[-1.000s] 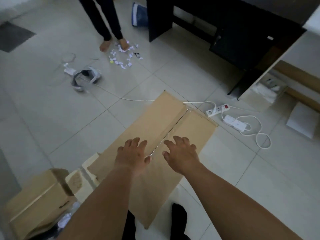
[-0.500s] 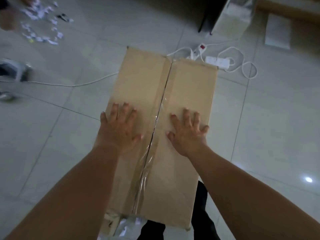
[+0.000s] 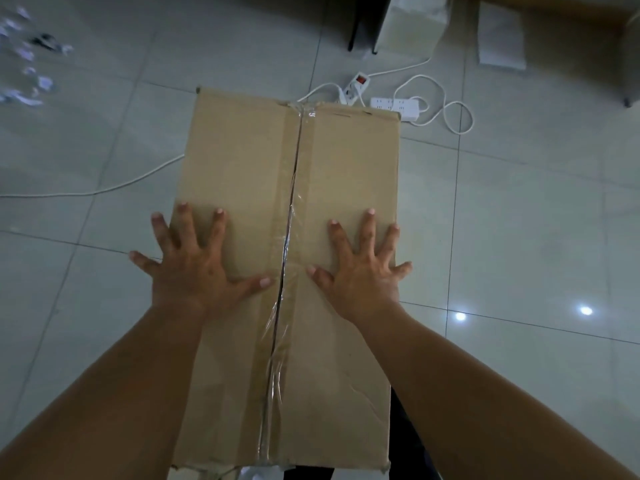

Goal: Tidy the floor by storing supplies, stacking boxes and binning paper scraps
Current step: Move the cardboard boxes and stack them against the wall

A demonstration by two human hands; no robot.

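On the pale tiled floor (image 3: 519,220), filling the middle of the view, lies a large brown cardboard box (image 3: 242,161), its long side running away from the person. Its two top flaps meet along a centre seam covered by wrinkled clear packing tape (image 3: 292,188), and the seam gapes slightly along its length.

Both bare forearms reach in from the bottom edge. The left hand (image 3: 194,268) lies palm-down on the left flap with its fingers spread wide and straight. Its thumb points toward the seam and its outer fingers reach past the box's left edge. The right hand (image 3: 363,275) lies flat on the right flap in the same way, fingers splayed, the little finger at the box's right edge. Neither hand grasps anything; both simply press on the cardboard.

Beyond the far right corner of the box sits a white power strip (image 3: 394,105) with its cord looped beside it, and just to its left a second strip with a red switch (image 3: 356,85). A white cable (image 3: 104,191) trails off across the tiles to the left. At the top right lies a flat white packet (image 3: 500,39). In the far left corner, well apart from the box, small paper scraps (image 3: 31,74) are scattered, blurred.
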